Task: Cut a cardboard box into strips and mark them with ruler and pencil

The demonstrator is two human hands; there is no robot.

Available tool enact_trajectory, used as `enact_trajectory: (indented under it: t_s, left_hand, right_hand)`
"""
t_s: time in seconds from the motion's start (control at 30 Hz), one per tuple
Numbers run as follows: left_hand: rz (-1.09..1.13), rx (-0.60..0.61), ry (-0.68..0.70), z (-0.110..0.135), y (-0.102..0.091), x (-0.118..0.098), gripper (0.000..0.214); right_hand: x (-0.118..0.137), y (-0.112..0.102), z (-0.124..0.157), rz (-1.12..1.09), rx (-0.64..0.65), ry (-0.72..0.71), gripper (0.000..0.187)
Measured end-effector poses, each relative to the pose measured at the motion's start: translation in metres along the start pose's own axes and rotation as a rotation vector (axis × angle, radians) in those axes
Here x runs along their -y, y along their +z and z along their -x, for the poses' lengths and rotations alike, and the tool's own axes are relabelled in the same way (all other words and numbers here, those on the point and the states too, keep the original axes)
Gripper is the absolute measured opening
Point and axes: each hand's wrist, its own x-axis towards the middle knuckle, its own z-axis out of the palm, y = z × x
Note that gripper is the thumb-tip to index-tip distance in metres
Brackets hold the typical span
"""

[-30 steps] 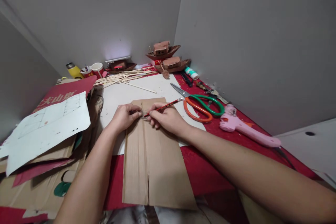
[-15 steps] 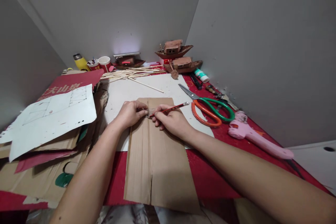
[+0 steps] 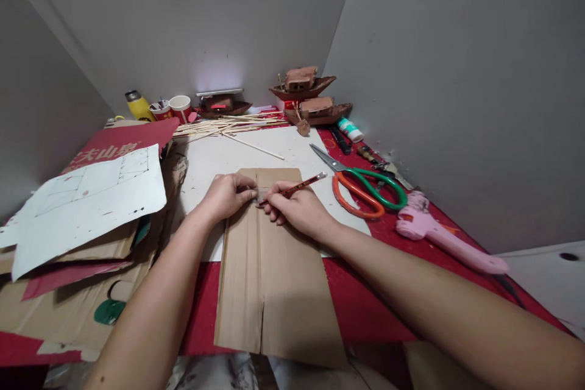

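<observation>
A creased piece of brown cardboard (image 3: 292, 286) lies lengthwise in front of me, overlapping a white sheet. My left hand (image 3: 229, 196) rests on its far part, fingers bent and thumb pressed toward the fingertips at the edge of a small clear flat piece (image 3: 264, 193). This piece lies between my hands and is partly covered, so its kind is unclear. In my right hand (image 3: 297, 206) is a dark red pencil (image 3: 307, 183) with a silver end, its tip down on the cardboard beside the clear piece.
Large scissors (image 3: 359, 186) with green and orange handles and a pink glue gun (image 3: 448, 241) lie on the right. Thin wooden sticks (image 3: 219, 128) and model boats (image 3: 315, 111) are at the back. On the left, a drawn-on paper (image 3: 91, 201) tops stacked cardboard.
The pencil's upper end has risen slightly, standing a little steeper. Both hands keep nearly the same place, and the whole view has shifted a little.
</observation>
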Motion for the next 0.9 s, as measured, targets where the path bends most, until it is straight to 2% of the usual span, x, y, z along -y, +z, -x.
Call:
enact_trajectory:
  t_s: [0.23,0.37,0.53,0.67,0.8,0.9]
  left_hand:
    - [0.011,0.003,-0.004,-0.0008,0.0011,0.0015,0.016]
    - [0.004,-0.001,-0.006,-0.0005,0.0015,0.0017,0.016]
    - [0.021,-0.005,-0.005,-0.0005,0.0021,0.0026,0.016]
    - [0.022,-0.008,0.007,-0.0004,0.0017,0.0021,0.016]
    - [0.012,-0.004,0.007,0.0001,0.0009,0.0009,0.016]
    - [0.022,-0.007,0.015,-0.0001,0.0011,0.0018,0.016]
  right_hand:
    - [0.0006,0.0015,-0.0002,-0.021,-0.048,-0.005,0.006]
    - [0.0009,0.0009,-0.0007,-0.031,-0.003,0.021,0.010]
    - [0.0012,0.0008,-0.0013,-0.047,-0.042,0.018,0.009]
    - [0.0018,0.0006,-0.0020,-0.055,-0.004,0.046,0.014]
    - [0.0030,0.0005,-0.0023,-0.072,-0.043,0.044,0.011]
    - [0.0034,0.0003,-0.0022,-0.069,-0.001,0.058,0.013]
